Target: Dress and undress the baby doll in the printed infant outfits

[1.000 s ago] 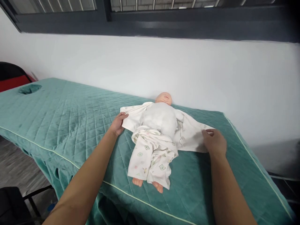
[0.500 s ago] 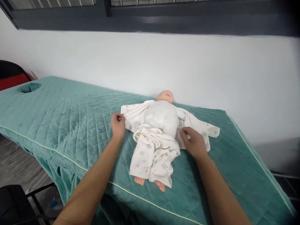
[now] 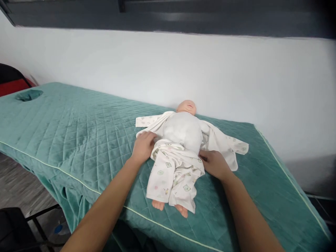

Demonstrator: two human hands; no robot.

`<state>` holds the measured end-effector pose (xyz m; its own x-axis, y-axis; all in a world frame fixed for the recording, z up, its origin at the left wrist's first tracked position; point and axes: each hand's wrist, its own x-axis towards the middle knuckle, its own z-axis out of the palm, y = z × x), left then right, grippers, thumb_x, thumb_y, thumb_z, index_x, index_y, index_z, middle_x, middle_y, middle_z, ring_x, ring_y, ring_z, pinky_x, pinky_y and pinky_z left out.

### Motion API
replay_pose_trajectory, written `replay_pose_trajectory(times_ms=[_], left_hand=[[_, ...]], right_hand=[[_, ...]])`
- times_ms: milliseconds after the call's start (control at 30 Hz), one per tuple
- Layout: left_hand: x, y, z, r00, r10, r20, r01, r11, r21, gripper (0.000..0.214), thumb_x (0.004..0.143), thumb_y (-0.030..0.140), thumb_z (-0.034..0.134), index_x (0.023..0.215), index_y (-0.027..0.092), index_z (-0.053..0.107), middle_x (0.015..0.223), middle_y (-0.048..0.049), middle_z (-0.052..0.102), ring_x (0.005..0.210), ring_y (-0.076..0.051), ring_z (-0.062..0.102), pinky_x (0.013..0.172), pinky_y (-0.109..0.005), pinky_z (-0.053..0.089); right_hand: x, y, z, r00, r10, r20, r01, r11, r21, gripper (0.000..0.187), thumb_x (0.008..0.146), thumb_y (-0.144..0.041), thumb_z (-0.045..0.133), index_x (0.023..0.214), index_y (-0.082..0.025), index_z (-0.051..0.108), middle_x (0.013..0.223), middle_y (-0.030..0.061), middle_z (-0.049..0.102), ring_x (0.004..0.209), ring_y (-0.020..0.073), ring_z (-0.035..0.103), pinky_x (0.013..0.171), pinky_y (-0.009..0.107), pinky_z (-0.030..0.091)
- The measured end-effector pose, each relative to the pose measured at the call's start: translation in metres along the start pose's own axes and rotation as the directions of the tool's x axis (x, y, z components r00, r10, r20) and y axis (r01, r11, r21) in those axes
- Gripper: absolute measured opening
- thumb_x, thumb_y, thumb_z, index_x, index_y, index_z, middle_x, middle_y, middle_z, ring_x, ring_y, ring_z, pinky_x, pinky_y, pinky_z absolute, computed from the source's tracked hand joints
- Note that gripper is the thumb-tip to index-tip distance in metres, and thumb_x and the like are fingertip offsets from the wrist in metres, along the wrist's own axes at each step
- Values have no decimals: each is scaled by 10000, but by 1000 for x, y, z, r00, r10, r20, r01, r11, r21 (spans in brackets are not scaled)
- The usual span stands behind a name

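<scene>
A baby doll (image 3: pixel 182 129) lies on its back with a smooth head and a white padded torso. Its white patterned shirt (image 3: pixel 219 140) is spread open beneath it, sleeves out to both sides. Printed baby trousers (image 3: pixel 162 175) cover the legs, bunched at the waist, and the bare feet show below the cuffs. At the doll's waist on the left, my left hand (image 3: pixel 143 147) rests over the shirt's edge, thumb and fingers a little apart beside the waistband. My right hand (image 3: pixel 214 163) has its fingertips closed on the waistband's right side; the exact grip is partly hidden.
A green quilted cover (image 3: pixel 89 140) lies over the long bed, which has a face hole (image 3: pixel 29 95) at its far left. The white wall (image 3: pixel 147 66) runs along the back edge. A dark chair (image 3: pixel 13 227) stands at the lower left, a red-and-black one (image 3: pixel 13 82) farther back.
My left hand has moved right from the shirt's outer edge to the doll's waist. My right hand has lowered slightly onto the trouser waistband. The view has tilted down a little.
</scene>
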<state>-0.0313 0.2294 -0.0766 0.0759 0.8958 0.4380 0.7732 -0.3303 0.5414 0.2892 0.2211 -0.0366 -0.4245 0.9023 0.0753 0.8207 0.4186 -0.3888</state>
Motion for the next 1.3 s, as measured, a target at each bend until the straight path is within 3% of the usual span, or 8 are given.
replay_pose_trajectory(times_ms=[100,400,633,800,967,1067,1200,1300], left_hand=[[-1,6,0,956,159,247,-152,987,-48,200,852,183,549,941,232,721,1007,-99,700,990,-277,585,902,-410,427],[-1,1,3,936,195,292,-204,979,1,170,897,237,551,933,225,716,952,-106,700,920,-279,601,851,-401,417],[-2,3,8,926,269,264,-243,962,-128,148,889,267,609,978,235,724,1084,-102,712,1112,-291,572,947,-403,420],[-8,0,15,953,178,247,-122,967,-226,152,874,197,556,833,217,701,866,-88,698,872,-259,637,802,-361,468],[-10,3,12,956,89,280,-61,993,-106,159,830,187,581,905,207,721,932,-100,748,913,-283,676,802,-354,481],[-9,9,6,971,36,235,17,976,-217,221,863,221,553,998,204,727,1013,-84,761,983,-270,681,859,-349,488],[-7,16,-1,966,-161,202,248,801,-546,236,896,358,579,984,189,717,928,-41,742,866,-195,659,806,-301,497],[-8,16,-7,936,-151,318,332,678,-656,219,835,383,676,871,169,702,830,-20,679,762,-150,589,730,-266,464]], right_hand=[[-1,1,0,1000,-11,23,10,999,30,316,864,-381,444,612,-237,570,600,37,652,586,200,588,599,292,341],[-8,-8,6,984,-162,-75,178,915,363,306,888,-357,546,640,-253,692,844,53,732,863,249,682,786,338,503],[-12,-12,9,998,-33,-60,58,886,460,346,840,-496,631,624,-234,696,709,32,703,777,264,648,755,357,520],[-13,-10,9,999,33,-29,-13,856,517,290,851,-429,613,698,-214,733,744,-3,731,841,295,678,756,355,527],[-14,-10,10,998,61,-35,-31,833,553,275,812,-457,665,745,-201,739,671,-1,691,781,285,649,713,355,529],[-16,-8,10,989,121,-83,-47,793,607,266,835,-449,663,773,-197,720,686,8,674,719,229,614,656,317,497],[-17,-7,9,950,245,-192,-34,695,719,253,855,-454,685,788,-210,679,676,1,620,643,161,544,617,284,441],[-16,-9,8,971,113,-208,82,663,744,269,824,-449,740,727,-215,650,710,5,572,674,154,510,627,286,406]])
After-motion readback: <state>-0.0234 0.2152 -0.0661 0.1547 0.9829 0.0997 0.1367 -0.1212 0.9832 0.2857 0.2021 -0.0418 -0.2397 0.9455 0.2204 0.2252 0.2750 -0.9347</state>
